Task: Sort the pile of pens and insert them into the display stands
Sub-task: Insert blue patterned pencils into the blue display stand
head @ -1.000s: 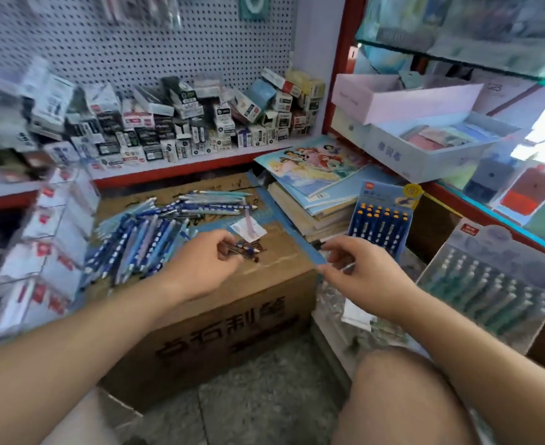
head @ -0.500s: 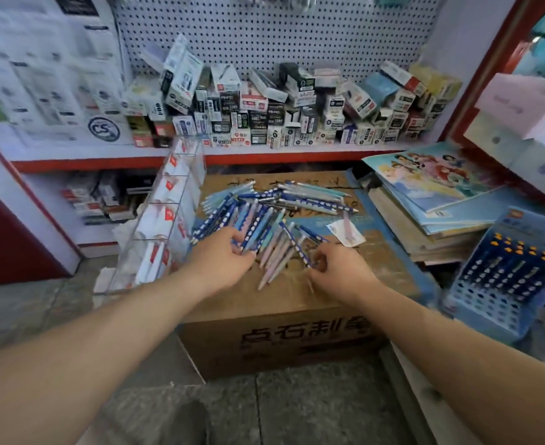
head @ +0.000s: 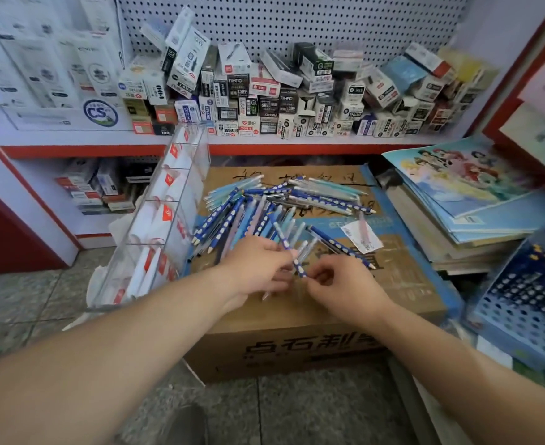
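The pile of pens (head: 258, 213) lay fanned out across the top of a cardboard box (head: 297, 348). It held dark-blue barrels with white dots, pale blue and teal ones and a few pink, crossing one another, most with their tips towards the near left. One dotted pen (head: 284, 242) stood tilted at the pile's near edge. The right hand (head: 348, 287) pinched its lower end and the left hand (head: 255, 268) held it near the middle. The blue display stand (head: 522, 313), a slanted grid of holes, sat well apart at the right, with yellow-topped pens in its far rows.
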Available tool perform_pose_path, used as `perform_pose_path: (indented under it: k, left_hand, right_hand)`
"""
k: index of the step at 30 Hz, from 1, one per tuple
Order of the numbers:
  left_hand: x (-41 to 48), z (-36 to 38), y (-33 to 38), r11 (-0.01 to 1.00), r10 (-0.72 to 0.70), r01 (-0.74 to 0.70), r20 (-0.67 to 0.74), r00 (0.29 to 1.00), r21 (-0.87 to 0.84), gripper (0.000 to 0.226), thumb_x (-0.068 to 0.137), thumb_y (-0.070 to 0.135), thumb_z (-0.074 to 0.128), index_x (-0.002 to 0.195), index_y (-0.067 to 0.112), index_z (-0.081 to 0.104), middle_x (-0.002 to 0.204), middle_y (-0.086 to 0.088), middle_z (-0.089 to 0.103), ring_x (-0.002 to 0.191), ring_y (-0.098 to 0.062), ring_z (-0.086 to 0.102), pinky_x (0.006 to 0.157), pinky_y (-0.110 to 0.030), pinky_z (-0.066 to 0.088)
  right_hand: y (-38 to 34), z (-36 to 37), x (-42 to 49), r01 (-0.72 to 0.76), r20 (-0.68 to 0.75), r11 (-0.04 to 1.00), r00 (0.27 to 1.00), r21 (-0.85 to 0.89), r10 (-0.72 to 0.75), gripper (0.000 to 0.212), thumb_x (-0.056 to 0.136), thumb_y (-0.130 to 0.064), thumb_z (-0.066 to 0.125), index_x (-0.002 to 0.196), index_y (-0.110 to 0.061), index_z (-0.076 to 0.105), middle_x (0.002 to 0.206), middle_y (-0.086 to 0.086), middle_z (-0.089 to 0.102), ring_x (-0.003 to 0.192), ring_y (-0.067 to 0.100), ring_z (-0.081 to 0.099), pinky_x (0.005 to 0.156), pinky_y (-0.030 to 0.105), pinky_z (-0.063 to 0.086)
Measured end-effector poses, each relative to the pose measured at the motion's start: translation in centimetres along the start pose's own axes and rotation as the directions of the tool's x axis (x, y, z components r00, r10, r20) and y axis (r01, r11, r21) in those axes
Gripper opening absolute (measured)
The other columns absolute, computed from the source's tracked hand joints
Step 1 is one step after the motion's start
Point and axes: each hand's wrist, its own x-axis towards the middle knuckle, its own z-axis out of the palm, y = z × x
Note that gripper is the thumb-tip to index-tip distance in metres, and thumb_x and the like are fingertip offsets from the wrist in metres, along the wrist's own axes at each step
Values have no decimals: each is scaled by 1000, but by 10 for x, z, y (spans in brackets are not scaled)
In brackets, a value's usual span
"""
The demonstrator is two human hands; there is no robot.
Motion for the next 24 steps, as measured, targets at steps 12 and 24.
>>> perform_pose_path:
  k: [12,24]
  left_hand:
    - [6,-8,-3,993,-79,79,6,997,-89,14,102,14,58,111,5,63,105,-17,75,91,-26,77,74,-41,64]
    - [7,1,-4,992,-79,82,37,996,-92,13,99,3,60,111,5,64,106,-20,74,85,-24,77,67,-34,64]
  right_hand:
    - [46,-57,33,-276,-162,927,957,-254,240,6,93,-26,71,99,-25,70,93,-4,70,82,14,62,70,28,50]
    - [36,-58,30,-226,-172,927,968,-298,181,14,95,-19,60,88,-20,72,83,-2,72,73,14,66,66,33,58]
